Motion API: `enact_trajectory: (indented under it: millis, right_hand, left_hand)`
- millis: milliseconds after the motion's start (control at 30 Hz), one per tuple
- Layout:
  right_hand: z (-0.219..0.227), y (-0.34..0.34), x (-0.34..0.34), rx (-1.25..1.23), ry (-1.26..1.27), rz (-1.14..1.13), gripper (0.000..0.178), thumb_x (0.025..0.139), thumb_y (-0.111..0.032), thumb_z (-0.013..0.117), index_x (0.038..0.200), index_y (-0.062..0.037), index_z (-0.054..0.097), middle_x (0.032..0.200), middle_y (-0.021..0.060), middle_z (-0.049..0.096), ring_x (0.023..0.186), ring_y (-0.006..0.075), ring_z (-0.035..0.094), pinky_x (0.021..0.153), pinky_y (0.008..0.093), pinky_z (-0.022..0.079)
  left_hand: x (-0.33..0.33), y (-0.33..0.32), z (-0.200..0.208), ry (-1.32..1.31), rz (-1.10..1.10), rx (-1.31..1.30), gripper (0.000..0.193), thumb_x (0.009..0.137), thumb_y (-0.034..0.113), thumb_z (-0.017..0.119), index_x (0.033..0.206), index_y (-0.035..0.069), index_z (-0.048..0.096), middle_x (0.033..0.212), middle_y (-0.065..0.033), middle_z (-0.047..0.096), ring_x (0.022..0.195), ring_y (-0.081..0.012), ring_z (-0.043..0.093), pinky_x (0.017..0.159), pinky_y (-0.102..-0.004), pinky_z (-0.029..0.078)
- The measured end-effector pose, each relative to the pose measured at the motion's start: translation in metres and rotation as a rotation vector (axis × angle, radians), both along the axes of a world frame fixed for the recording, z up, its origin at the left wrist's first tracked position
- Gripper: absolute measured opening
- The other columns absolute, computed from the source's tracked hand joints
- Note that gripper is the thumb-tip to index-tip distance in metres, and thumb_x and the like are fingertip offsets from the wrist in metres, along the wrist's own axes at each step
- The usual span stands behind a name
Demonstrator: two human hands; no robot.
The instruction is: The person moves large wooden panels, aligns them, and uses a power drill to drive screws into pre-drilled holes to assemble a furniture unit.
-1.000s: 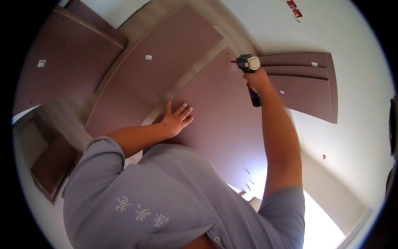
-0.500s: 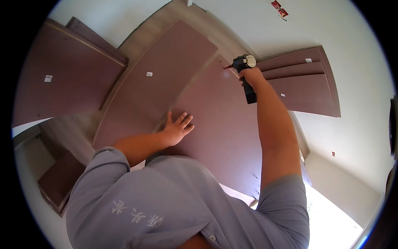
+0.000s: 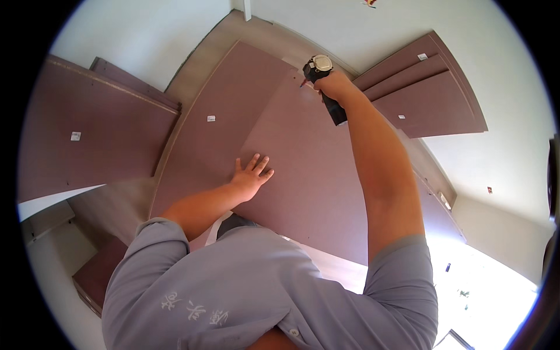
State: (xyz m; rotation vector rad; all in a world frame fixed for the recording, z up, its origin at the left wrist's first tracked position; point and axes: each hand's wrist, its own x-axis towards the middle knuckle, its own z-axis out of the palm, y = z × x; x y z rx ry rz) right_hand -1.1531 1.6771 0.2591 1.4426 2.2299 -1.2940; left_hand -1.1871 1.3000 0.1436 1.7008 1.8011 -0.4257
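Note:
My right hand [image 3: 336, 87] is wrapped round the grip of a black cordless drill [image 3: 318, 69] with a pale rear cap. Its reddish bit [image 3: 303, 83] points down by the far corner of a large mauve-brown board [image 3: 303, 157]; whether the tip touches is too small to tell. Fingers spread, my left hand [image 3: 249, 179] presses flat on this board, close to the seam with a second mauve-brown board [image 3: 227, 87] on the left. A small white label [image 3: 211, 118] is stuck to that left board.
More mauve-brown boards [image 3: 99, 134] lie at the left, one partly over another. Several stacked boards [image 3: 420, 96] rest at the right by the white wall [image 3: 385, 35]. Loose wires [image 3: 369, 3] stick out of that wall. Bright light comes in at the lower right.
The view has shifted. The drill has moved left and its bit now points more steeply down, close to the board's corner. The pale strip along the seam no longer shows. My left hand stays flat.

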Motion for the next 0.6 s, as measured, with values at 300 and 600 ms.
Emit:
enact_trajectory:
  millis: [300, 600]
  right_hand:
    - [-0.023, -0.199, 0.328, -0.417, 0.689, -0.356, 0.031, 0.078, -0.007, 0.072, 0.109, -0.0015, 0.074, 0.092, 0.0085, 0.076, 0.077, 0.0193, 0.072, 0.074, 0.035, 0.059]
    - [-0.119, -0.593, 0.727, -0.567, 0.482, -1.218, 0.024, 0.08, -0.007, 0.075, 0.101, 0.0029, 0.074, 0.088, 0.0111, 0.075, 0.073, 0.0198, 0.072, 0.069, 0.0347, 0.057]
  left_hand:
    - [0.031, -0.005, 0.004, 0.122, -0.006, 0.017, 0.101, 0.082, 0.022, 0.083, 0.164, 0.024, 0.023, 0.173, -0.0135, 0.002, 0.159, -0.0399, 0.008, 0.124, -0.0573, 0.026]
    - [0.213, 0.002, -0.03, 0.433, 0.175, -0.187, 0.116, 0.091, 0.05, 0.072, 0.162, -0.002, -0.002, 0.169, -0.0306, 0.001, 0.153, -0.0501, 0.02, 0.125, -0.0483, 0.028]
